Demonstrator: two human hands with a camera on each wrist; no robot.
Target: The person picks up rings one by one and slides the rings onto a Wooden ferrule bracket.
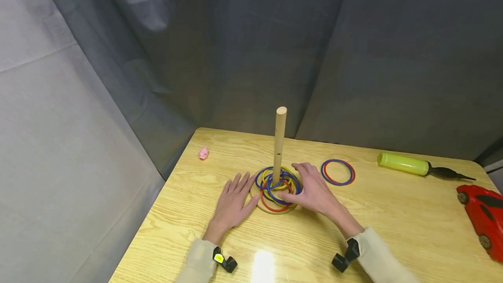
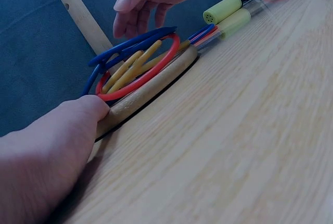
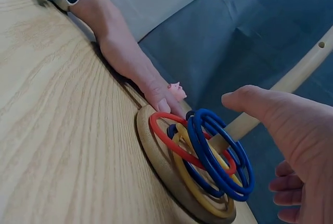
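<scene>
A wooden post [image 1: 279, 143] stands upright on a round wooden base [image 2: 148, 92]. Blue rings [image 3: 248, 174], yellow rings [image 2: 136, 71] and a red ring [image 3: 162, 135] lie heaped around its foot, some tilted over others. My left hand [image 1: 232, 206] lies beside the base's left side, fingers straight, the thumb right at its rim in the left wrist view. At the right of the heap my right hand [image 1: 313, 190] hovers, thumb and fingers spread apart with nothing between them. In the right wrist view its thumb [image 3: 244, 99] is close above the blue rings, apart from them.
Right of the base, a blue ring and a red ring [image 1: 352, 170] overlap flat on the wooden table [image 1: 177, 213]. A small pink pig figure [image 1: 203, 153] sits at the back left. Farther right are a yellow-green hand pump [image 1: 404, 163] and a red toy car [image 1: 484, 217]. Dark curtain hangs behind.
</scene>
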